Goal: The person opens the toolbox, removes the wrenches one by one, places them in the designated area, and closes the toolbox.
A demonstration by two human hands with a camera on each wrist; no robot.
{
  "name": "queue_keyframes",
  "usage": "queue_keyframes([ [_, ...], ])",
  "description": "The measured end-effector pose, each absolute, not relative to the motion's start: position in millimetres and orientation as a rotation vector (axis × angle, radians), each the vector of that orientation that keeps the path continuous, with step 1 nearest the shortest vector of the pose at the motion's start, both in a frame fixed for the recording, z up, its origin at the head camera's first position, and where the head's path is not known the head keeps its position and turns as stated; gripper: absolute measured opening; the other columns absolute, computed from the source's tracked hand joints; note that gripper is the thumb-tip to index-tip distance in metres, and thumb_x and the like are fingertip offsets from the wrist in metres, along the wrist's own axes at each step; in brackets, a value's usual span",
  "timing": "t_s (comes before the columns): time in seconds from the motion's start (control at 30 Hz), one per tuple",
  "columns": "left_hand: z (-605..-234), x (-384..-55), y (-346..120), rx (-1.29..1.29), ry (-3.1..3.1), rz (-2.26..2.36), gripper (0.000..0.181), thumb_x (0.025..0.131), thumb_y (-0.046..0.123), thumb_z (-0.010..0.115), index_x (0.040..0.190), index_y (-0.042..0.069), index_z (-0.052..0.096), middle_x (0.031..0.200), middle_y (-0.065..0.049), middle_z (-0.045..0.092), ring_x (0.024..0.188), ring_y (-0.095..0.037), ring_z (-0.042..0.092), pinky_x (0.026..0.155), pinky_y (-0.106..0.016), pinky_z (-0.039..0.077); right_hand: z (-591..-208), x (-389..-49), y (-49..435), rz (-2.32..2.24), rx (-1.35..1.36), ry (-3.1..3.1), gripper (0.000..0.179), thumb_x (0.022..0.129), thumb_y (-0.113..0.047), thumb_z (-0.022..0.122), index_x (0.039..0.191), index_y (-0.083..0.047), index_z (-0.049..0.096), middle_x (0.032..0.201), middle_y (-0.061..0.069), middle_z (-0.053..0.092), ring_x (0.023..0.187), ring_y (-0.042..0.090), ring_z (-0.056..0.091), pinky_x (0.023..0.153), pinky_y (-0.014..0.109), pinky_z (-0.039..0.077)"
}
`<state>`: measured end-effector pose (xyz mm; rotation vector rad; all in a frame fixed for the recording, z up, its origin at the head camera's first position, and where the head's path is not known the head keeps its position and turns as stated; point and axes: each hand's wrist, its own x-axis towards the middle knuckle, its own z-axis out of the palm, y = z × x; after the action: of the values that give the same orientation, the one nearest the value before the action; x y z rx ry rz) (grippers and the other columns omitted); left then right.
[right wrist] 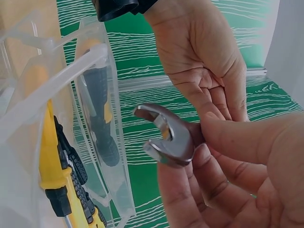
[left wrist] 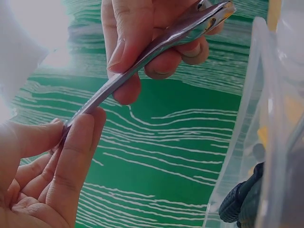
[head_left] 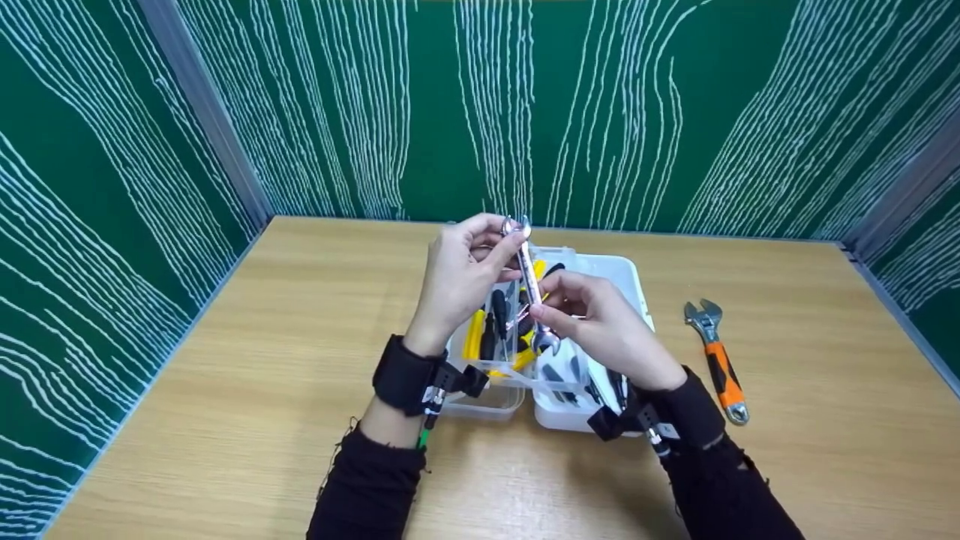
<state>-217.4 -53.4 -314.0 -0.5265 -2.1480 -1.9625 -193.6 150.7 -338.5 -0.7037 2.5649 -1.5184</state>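
Note:
A shiny open-end wrench point(head_left: 529, 281) is held up above a toolbox, its far jaw pointing away and its near jaw toward the body. My left hand point(head_left: 466, 274) pinches the far end between thumb and fingers. With thumb and fingertips, my right hand point(head_left: 600, 319) pinches the shaft near the other end. In the right wrist view the near end of the wrench point(right wrist: 171, 135) sticks out past the right thumb. The left wrist view catches the wrench point(left wrist: 137, 66) edge-on, stretched between left hand point(left wrist: 52, 166) and right hand point(left wrist: 147, 38).
Beneath the hands stands an open plastic toolbox point(head_left: 634, 277) with a clear tray, holding yellow and black tools and black-handled screwdrivers point(head_left: 500, 311). An adjustable wrench point(head_left: 720, 367) with an orange and black handle lies right of it on the wooden table point(head_left: 285, 375). Green walls surround the table's back and sides.

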Motion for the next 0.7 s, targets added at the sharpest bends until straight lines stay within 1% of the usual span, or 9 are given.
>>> queue_keyframes([
  [0.13,-314.5,-218.0,-52.8,-0.541,-2.174,-1.932,0.022,0.105,0.015,0.071,0.122,0.001,0.074,0.098,-0.017,0.075,0.086,-0.021,0.079,0.078,-0.033,0.068,-338.4,-194.2,152.1,-1.512,-0.701,2.576,0.009,0.104,-0.013,0.07,0.109,-0.006,0.069,0.095,0.011,0.072,0.081,0.022,0.068,0.071,0.027,0.06],
  [0.2,-314.8,-218.3,-53.5,-0.547,-2.19,-1.915,0.025,0.106,0.016,0.07,0.126,0.001,0.074,0.099,-0.016,0.075,0.086,-0.021,0.079,0.078,-0.033,0.068,-338.1,-194.5,152.7,-1.506,-0.705,2.587,0.01,0.104,-0.014,0.071,0.109,-0.006,0.069,0.095,0.01,0.072,0.081,0.02,0.068,0.072,0.027,0.06],
  [0.37,-314.8,-218.4,-56.7,-0.567,-2.243,-1.836,0.032,0.107,0.018,0.069,0.134,0.0,0.071,0.105,-0.017,0.076,0.088,-0.027,0.08,0.077,-0.031,0.068,-338.0,-194.7,153.8,-1.507,-0.712,2.588,0.011,0.105,-0.016,0.07,0.11,-0.006,0.07,0.093,0.009,0.072,0.083,0.025,0.069,0.073,0.026,0.059],
  [0.47,-313.9,-217.9,-59.1,-0.56,-2.294,-1.767,0.037,0.106,0.02,0.069,0.138,0.001,0.069,0.11,-0.017,0.077,0.091,-0.029,0.08,0.077,-0.03,0.068,-338.8,-195.2,154.8,-1.516,-0.722,2.589,0.009,0.105,-0.015,0.071,0.108,-0.007,0.07,0.094,0.012,0.072,0.084,0.029,0.069,0.072,0.025,0.058],
  [0.57,-312.9,-217.3,-61.8,-0.547,-2.347,-1.704,0.039,0.106,0.021,0.07,0.141,0.003,0.067,0.114,-0.015,0.077,0.093,-0.026,0.08,0.078,-0.029,0.067,-339.0,-195.9,157.0,-1.513,-0.72,2.608,0.009,0.104,-0.015,0.071,0.108,-0.007,0.07,0.094,0.013,0.073,0.083,0.027,0.069,0.073,0.024,0.057],
  [0.63,-312.5,-217.3,-63.6,-0.551,-2.372,-1.66,0.039,0.106,0.022,0.07,0.141,0.004,0.067,0.115,-0.014,0.077,0.093,-0.026,0.08,0.078,-0.028,0.067,-339.3,-196.6,159.2,-1.507,-0.701,2.616,0.01,0.105,-0.015,0.07,0.11,-0.007,0.07,0.095,0.014,0.073,0.085,0.028,0.069,0.073,0.024,0.057],
  [0.7,-311.8,-217.2,-65.0,-0.557,-2.397,-1.618,0.038,0.106,0.021,0.069,0.141,0.005,0.068,0.116,-0.014,0.077,0.094,-0.027,0.079,0.078,-0.027,0.067,-338.6,-196.9,162.0,-1.495,-0.673,2.626,0.012,0.106,-0.017,0.07,0.111,-0.006,0.07,0.095,0.013,0.072,0.085,0.025,0.068,0.074,0.025,0.057],
])
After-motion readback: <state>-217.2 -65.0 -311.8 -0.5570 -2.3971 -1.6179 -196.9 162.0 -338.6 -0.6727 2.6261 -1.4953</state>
